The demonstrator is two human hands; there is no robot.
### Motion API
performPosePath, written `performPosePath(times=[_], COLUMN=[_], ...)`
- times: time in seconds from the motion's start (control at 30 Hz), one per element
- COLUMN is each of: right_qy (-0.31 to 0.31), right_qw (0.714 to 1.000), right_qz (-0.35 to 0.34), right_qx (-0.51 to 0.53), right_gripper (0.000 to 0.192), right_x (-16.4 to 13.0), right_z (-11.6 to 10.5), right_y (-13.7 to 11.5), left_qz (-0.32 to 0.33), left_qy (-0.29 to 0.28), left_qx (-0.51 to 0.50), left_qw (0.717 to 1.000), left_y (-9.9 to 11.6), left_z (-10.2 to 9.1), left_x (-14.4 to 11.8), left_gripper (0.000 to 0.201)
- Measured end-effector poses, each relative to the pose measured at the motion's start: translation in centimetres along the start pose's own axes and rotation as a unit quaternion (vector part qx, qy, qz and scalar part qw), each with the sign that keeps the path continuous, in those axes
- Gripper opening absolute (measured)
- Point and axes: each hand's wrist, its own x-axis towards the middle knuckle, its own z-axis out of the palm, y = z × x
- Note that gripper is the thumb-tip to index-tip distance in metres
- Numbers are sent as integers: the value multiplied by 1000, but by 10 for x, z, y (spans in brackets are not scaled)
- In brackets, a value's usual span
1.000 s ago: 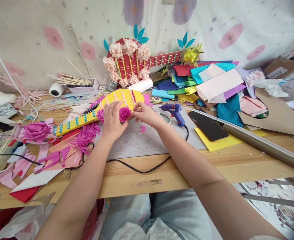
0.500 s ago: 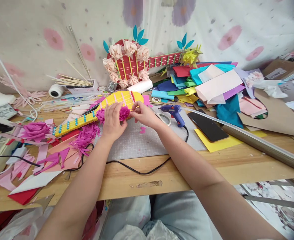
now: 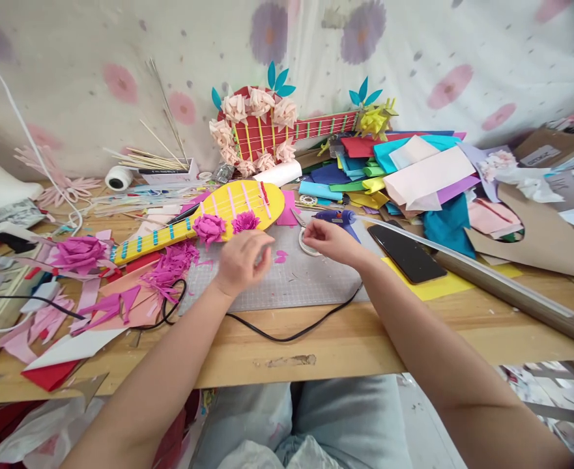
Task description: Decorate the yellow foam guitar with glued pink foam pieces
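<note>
A yellow paper guitar with pink and blue strips lies aslant at the back of the grey cutting mat. Two magenta paper flowers, a rose and a fringed bloom, sit along its near edge. My left hand hovers just in front of the fringed bloom, fingers curled in a pinch. To the right, my right hand is pinched closed beside the white-handled scissors. Anything in either pinch is too small to make out. Behind the right hand lies a blue glue gun, partly covered.
A red paper guitar with pale roses leans at the back. Coloured paper sheets pile up at right, near a black phone. Magenta scraps lie at left. A black cord loops along the table's front.
Both hands have come away from the guitar's flowers, the left toward me and the right to the right, near the scissors. The two flowers are now uncovered. The view has shifted slightly.
</note>
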Motion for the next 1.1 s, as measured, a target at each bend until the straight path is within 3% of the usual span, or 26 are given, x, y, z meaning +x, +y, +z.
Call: performPosePath(times=[0.1, 0.2, 0.27, 0.37, 0.47, 0.57, 0.67, 0.8, 1.1], right_qy=[-116, -151, -113, -13, 97, 165, 190, 207, 265], right_qw=[992, 979, 973, 962, 950, 945, 946, 937, 932], right_qz=[57, 137, 181, 212, 221, 179, 155, 181, 185], right_qx=[-10, -24, -84, -174, -200, -219, -213, -213, -166], right_gripper=[14, 22, 30, 42, 41, 42, 44, 43, 45], right_x=[-19, -32, -37, -36, -29, -19, -11, -7, -7], right_z=[-19, -42, -55, -66, -63, -49, -35, -24, -24], right_y=[11, 19, 26, 36, 47, 54, 59, 66, 74], left_qz=[-16, -148, -222, -259, -276, -305, -308, -295, -301], left_qy=[-128, -162, -163, -154, -147, -153, -156, -141, -120], left_qx=[0, 45, 48, 36, 31, 18, -3, -5, -1], left_qw=[992, 975, 960, 953, 949, 940, 938, 945, 946], left_y=[10, 14, 14, 15, 17, 18, 18, 17, 11], left_z=[18, 29, 31, 34, 40, 44, 44, 44, 49], left_x=[0, -1, -1, 1, 3, 6, 7, 5, 0], left_gripper=[23, 21, 15, 17, 15, 10, 8, 11, 8])
